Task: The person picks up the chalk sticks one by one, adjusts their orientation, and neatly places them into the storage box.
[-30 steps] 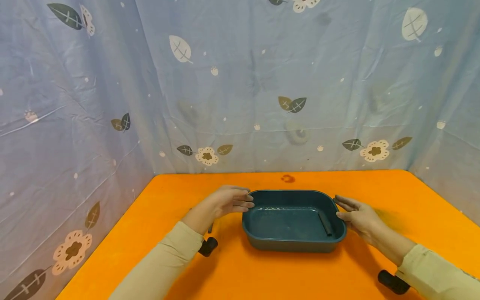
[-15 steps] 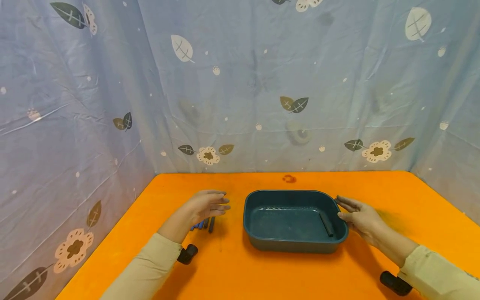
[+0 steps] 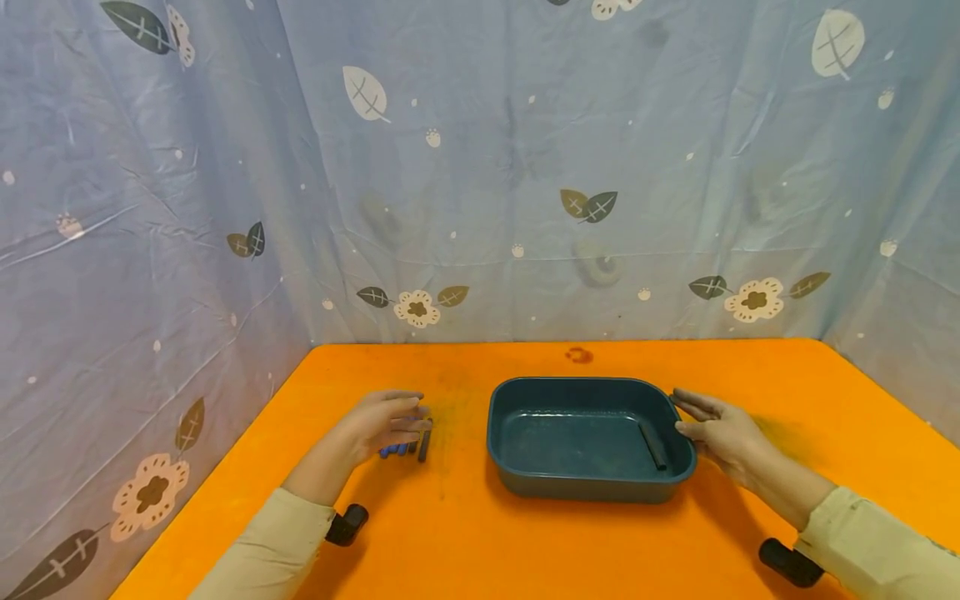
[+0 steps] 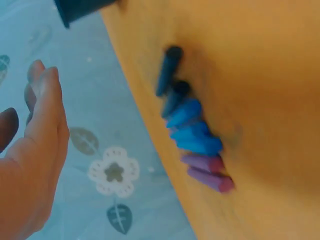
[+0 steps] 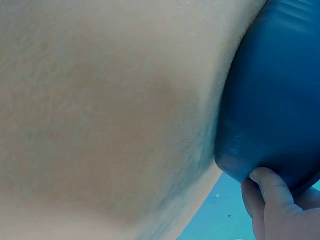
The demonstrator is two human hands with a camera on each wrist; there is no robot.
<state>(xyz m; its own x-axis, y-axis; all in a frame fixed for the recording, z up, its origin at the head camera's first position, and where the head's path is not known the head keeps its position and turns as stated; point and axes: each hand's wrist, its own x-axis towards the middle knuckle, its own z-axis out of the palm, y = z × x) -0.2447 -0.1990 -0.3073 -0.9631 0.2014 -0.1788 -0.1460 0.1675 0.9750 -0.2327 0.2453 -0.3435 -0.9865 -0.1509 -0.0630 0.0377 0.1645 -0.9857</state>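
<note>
A dark teal rectangular basin [image 3: 585, 488] stands on the orange table, with one dark stick [image 3: 652, 446] lying inside its right end. At that end my right hand [image 3: 731, 437] rests against the basin wall, fingers fairly straight; the right wrist view shows the thumb [image 5: 272, 187] touching the outside. To the left of the basin, my left hand [image 3: 378, 425] hovers over a row of short chalk-like sticks [image 3: 423, 442], partly covering them. In the left wrist view the row has dark sticks [image 4: 170, 70], blue ones [image 4: 195, 132] and purple ones [image 4: 212, 180]. The left hand holds nothing.
The orange table [image 3: 525, 550] meets a pale blue patterned curtain [image 3: 480, 167] at the back and sides. Smudges [image 3: 577, 356] mark the tabletop behind the basin. Black wrist devices [image 3: 790, 562] hang under both forearms.
My left hand has left the basin's left end and moved left to above the row of sticks. The basin and my right hand have stayed in place.
</note>
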